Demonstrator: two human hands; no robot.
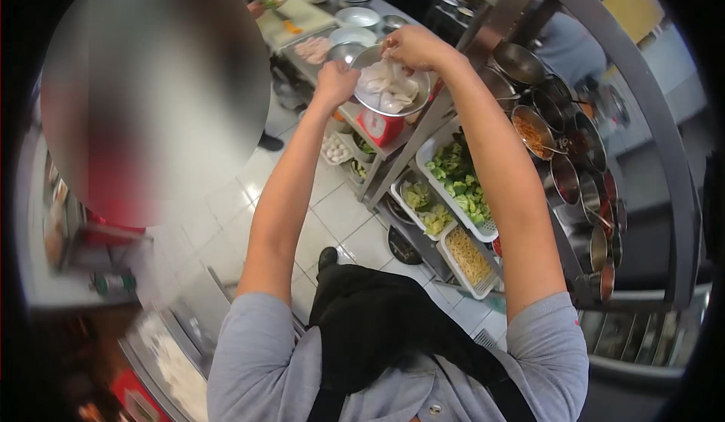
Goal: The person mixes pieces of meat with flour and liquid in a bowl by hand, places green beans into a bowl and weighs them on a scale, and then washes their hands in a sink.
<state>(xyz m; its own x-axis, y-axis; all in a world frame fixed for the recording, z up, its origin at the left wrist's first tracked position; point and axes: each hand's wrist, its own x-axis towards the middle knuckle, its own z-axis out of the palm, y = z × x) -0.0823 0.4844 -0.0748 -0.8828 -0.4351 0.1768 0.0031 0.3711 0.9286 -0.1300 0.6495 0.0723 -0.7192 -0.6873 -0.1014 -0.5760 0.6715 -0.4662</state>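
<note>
A metal bowl point(423, 99) holds soft, whitish, translucent pieces point(389, 87) whose kind I cannot make out. It sits over a red kitchen scale point(380, 125) on the steel counter. My left hand point(337, 84) is closed at the bowl's left rim, fingertips partly hidden. From the far side my right hand point(414, 48) reaches in, its fingers pinched on the whitish pieces. Close by to the left stand another metal bowl point(345, 53) and pale pink raw meat point(312, 49).
Right of the counter are baskets of broccoli point(464, 184), lettuce point(418, 195) and noodles point(468, 256). A rack carries several pots point(563, 177). A cutting board point(294, 23) lies farther back, by another person's hand point(257, 8). White floor tiles point(336, 207) lie below.
</note>
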